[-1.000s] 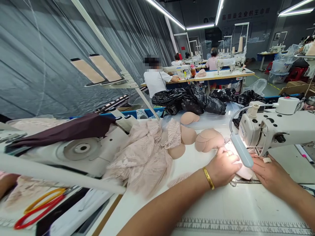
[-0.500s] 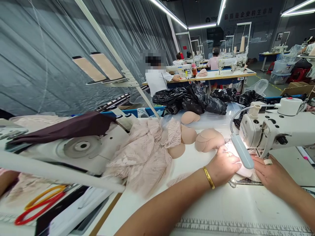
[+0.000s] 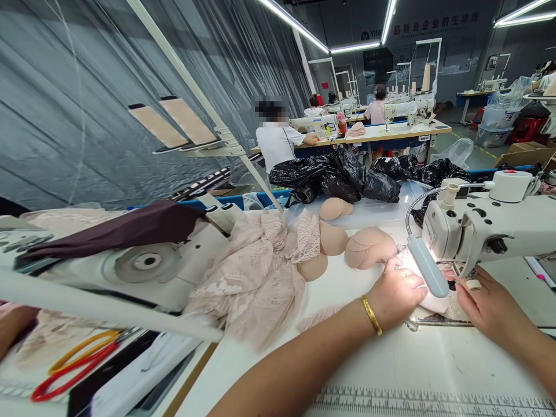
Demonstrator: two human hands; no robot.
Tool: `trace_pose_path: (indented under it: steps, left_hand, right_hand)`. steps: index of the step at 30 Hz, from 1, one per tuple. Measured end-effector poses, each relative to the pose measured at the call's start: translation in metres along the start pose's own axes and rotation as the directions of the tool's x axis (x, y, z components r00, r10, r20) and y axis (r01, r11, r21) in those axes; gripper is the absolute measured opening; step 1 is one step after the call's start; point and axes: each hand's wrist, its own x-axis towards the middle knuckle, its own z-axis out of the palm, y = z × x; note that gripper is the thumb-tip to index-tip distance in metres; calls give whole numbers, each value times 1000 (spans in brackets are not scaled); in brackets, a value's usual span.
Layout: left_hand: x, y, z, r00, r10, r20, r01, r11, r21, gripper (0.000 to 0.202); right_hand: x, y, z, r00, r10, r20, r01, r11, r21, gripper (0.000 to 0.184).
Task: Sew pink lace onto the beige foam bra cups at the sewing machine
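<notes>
My left hand (image 3: 397,296), with a gold bangle at the wrist, is closed on a pale pink fabric piece (image 3: 434,304) lying at the sewing machine (image 3: 452,226). Its fingers are bent and press on the cloth. Right of the needle, my right hand (image 3: 493,298) has its fingers stretched toward the presser foot, thumb apart; some fingertips are hidden by machine parts. A grey lamp (image 3: 428,269) on a bendy neck lights the fabric and covers part of it. Beige moulded cups (image 3: 369,248) lie just left of the left hand.
Pale lace fabric (image 3: 256,278) is heaped left of the cups. Red- and orange-handled scissors (image 3: 80,362) lie far left, below another machine with dark cloth (image 3: 117,229). A printed ruler (image 3: 425,399) runs along the front edge. Black plastic bags (image 3: 334,174) lie behind; people sit at machines beyond.
My right hand has drawn slightly right, away from the fabric, and a dark part by the needle now shows. My left hand stays on the fabric, almost unmoved.
</notes>
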Motion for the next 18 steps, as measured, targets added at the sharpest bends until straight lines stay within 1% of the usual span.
trace_pose_path:
  steps: [4, 8, 11, 12, 14, 16, 18]
  left_hand:
    - [-3, 3, 1, 1000, -16, -23, 16, 1000, 1, 21]
    - [-2, 2, 1, 1000, -16, -25, 17, 1000, 10, 19]
    - [0, 2, 0, 999, -43, -13, 44, 999, 22, 15]
    - [0, 3, -1, 999, -51, -5, 51, 998, 24, 14]
    - [-2, 9, -4, 999, -44, 10, 43, 999, 20, 11]
    - [-5, 18, -7, 1000, -7, 12, 6, 1000, 5, 10]
    - [-9, 26, -10, 1000, 28, 5, -28, 1000, -5, 9]
  right_hand:
    - [0, -1, 0, 1000, 10, -3, -10, 1000, 12, 22]
    - [-1, -2, -2, 1000, 0, 3, 0, 1000, -4, 27]
    - [-1, -6, -5, 999, -22, 25, 22, 1000, -12, 30]
    - [-1, -7, -6, 998, -36, 53, 37, 999, -4, 30]
    - [-1, -10, -9, 987, -72, 147, 67, 997, 38, 32]
    - [-1, -13, -12, 963, -112, 244, 90, 991, 101, 33]
    - [-1, -15, -14, 947, -134, 292, 96, 985, 141, 34]
